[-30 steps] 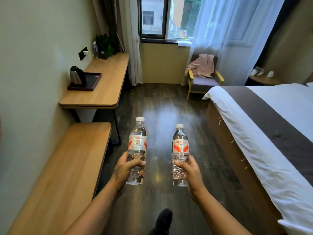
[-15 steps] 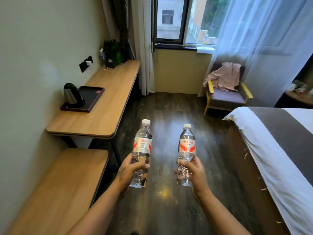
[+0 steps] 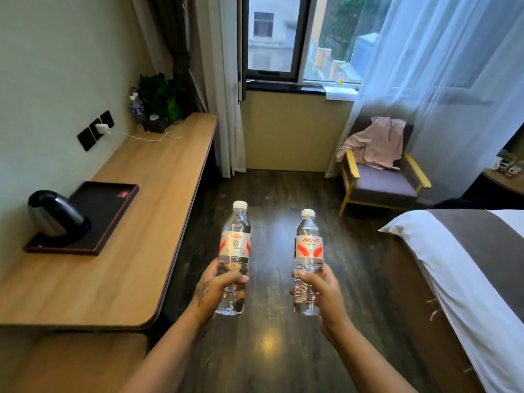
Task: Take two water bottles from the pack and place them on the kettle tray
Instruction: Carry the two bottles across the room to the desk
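Observation:
I hold two clear water bottles upright over the dark wooden floor, both with white caps and red-and-white labels. My left hand (image 3: pixel 217 287) grips the lower half of the left bottle (image 3: pixel 235 245). My right hand (image 3: pixel 321 290) grips the lower half of the right bottle (image 3: pixel 309 248). The dark kettle tray (image 3: pixel 112 205) lies on the wooden desk (image 3: pixel 136 251) to my left, near the wall. A steel and black kettle (image 3: pixel 55 215) stands on the tray's near left part. The rest of the tray is bare. The pack is not in view.
A lower wooden bench (image 3: pixel 71 364) sits below the desk's near end. At the desk's far end are a plant (image 3: pixel 161 97), a bottle (image 3: pixel 137 109) and a plugged charger (image 3: pixel 102 127). An armchair (image 3: pixel 382 182) with pink cloth stands by the window. The bed (image 3: pixel 467 265) fills the right.
I have walked forward along the desk; the tray and kettle are much closer and lower left in view. Both hands still hold the bottles upright in front of me.

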